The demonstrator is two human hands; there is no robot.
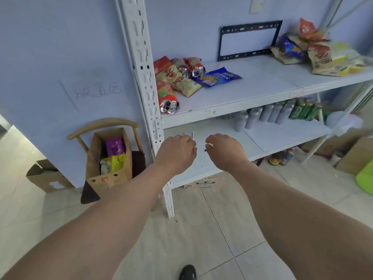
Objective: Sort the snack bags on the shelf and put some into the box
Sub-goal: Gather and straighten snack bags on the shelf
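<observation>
Several snack bags lie on the white shelf. One pile of red and yellow bags sits at its left end with a blue bag beside it. A second pile of bags is at the right end. A cardboard box stands on a wooden chair left of the shelf and holds a purple bag and a yellow bag. My left hand and my right hand hover in front of the lower shelf board, fingers curled downward, holding nothing.
Grey cans and green cans stand on the lower shelf. The white upright post stands between box and shelf. More cardboard boxes sit on the tiled floor left and right, bottles under the shelf.
</observation>
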